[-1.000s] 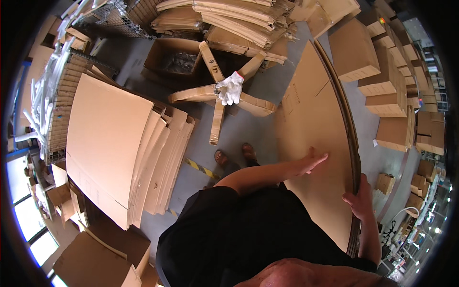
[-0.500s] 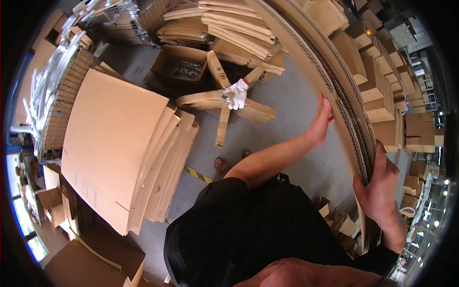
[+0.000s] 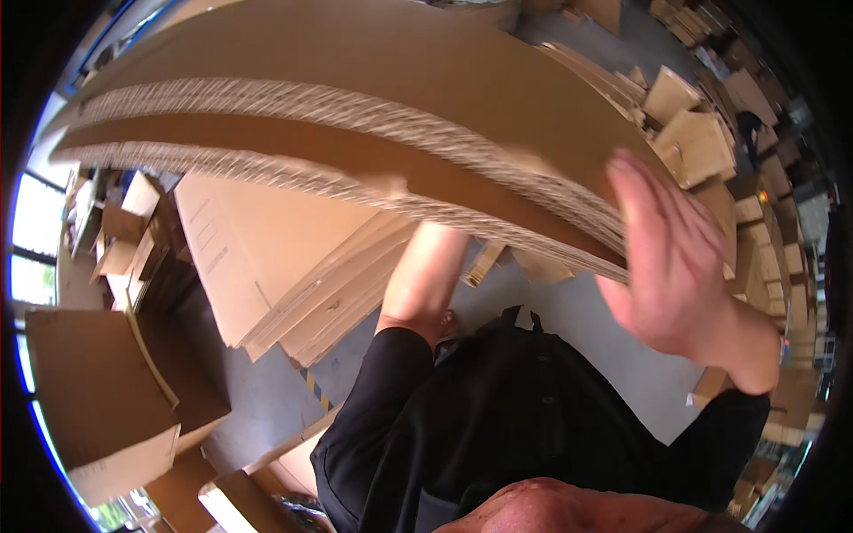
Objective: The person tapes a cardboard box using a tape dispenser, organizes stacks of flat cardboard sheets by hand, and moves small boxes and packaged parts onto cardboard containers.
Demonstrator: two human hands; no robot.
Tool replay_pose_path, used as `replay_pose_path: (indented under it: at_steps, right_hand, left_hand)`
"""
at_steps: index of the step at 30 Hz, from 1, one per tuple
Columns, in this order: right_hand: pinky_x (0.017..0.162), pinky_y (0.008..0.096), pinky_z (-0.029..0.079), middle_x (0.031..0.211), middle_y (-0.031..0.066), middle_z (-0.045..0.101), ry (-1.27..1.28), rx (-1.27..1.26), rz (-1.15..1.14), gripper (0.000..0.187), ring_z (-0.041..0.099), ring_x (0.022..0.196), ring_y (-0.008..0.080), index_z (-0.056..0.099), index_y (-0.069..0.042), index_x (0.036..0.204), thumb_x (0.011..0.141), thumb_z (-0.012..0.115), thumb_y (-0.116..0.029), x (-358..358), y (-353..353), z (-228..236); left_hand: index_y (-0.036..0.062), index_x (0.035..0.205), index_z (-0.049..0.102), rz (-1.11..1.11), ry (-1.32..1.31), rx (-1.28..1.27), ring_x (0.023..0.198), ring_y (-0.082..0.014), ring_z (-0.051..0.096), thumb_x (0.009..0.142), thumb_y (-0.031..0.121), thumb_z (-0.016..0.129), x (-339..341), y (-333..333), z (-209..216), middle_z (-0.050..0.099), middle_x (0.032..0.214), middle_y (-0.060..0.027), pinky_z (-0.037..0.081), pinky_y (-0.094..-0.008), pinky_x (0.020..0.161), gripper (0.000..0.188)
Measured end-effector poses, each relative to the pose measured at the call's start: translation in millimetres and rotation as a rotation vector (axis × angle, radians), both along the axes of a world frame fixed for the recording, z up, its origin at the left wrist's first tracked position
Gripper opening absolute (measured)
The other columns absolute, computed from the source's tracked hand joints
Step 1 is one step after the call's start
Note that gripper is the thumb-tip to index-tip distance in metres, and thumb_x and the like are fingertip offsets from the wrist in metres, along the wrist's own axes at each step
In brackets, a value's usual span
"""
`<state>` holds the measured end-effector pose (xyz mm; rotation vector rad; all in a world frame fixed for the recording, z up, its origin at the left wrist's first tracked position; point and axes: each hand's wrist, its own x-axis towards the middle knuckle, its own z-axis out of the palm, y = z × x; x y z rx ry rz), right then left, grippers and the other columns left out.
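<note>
A thick bundle of flat cardboard sheets (image 3: 355, 53) spans the upper part of the view, its corrugated edges turned toward me. My right hand (image 3: 666, 258) grips the bundle's right end, fingers over the top and thumb side by the lower edge. From below, my left forearm (image 3: 425, 275) reaches up behind the bundle. My left hand itself is hidden by the sheets, so its fingers do not show. Under the bundle's left half stands a tall stack of flat cardboard (image 3: 275, 249), partly covered.
At the lower left is an open cardboard box (image 3: 98, 400), with more cartons behind it. Brown cartons (image 3: 773, 266) are piled along the right side. A yellow-and-black tape strip (image 3: 313, 387) runs on the grey floor (image 3: 569, 324).
The cardboard bundle has swung from upright at my right to across the front, over the stack at left. My left hand has gone out of sight behind it; my right hand still grips its end.
</note>
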<state>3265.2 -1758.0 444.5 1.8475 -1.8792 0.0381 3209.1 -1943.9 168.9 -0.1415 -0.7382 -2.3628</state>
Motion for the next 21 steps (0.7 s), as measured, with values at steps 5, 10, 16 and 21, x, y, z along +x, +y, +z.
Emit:
replay_pose_path:
  at_steps: [5,10,16,21]
  right_hand:
    - [0.079,0.0372,0.047,0.102,0.0255,0.058,0.183,-0.141,0.265,0.042,0.059,0.089,0.0342,0.043,0.007,0.12,0.086,0.045,-0.017,10,-112,-53]
    - [0.088,0.0414,0.043,0.121,0.0264,0.048,0.03,-0.043,0.359,0.045,0.05,0.11,0.0362,0.042,0.002,0.127,0.087,0.044,-0.017,19,-202,-216]
    - [0.098,0.0456,0.037,0.121,0.0206,0.049,-0.057,0.42,0.381,0.043,0.046,0.116,0.033,0.048,-0.002,0.121,0.083,0.054,-0.021,34,-192,-433]
    - [0.093,0.0435,0.037,0.107,0.0144,0.054,-0.807,0.108,0.044,0.042,0.05,0.106,0.0282,0.054,-0.002,0.104,0.075,0.067,-0.029,-40,-185,-396]
  left_hand:
    - [0.0017,0.125,0.046,0.261,-0.16,-0.127,0.111,-0.0206,0.051,0.094,0.041,0.047,125,-189,-36,0.051,0.123,-0.0086,0.044,-0.039,0.095,0.05]
    - [0.0018,0.125,0.046,0.485,-0.328,-0.229,0.11,-0.0209,0.052,0.094,0.039,0.048,231,-150,-92,0.051,0.124,-0.0091,0.045,-0.0395,0.094,0.049]
    - [-0.0019,0.124,0.041,0.368,-1.014,0.572,0.106,-0.037,0.056,0.088,0.032,0.058,389,-15,-246,0.053,0.12,-0.0226,0.048,-0.0455,0.082,0.052]
    - [0.0047,0.145,-0.006,0.508,-0.898,0.775,0.129,-0.0425,0.033,0.073,0.064,0.064,404,-36,-224,0.022,0.144,-0.0258,0.031,-0.0568,0.102,0.116]
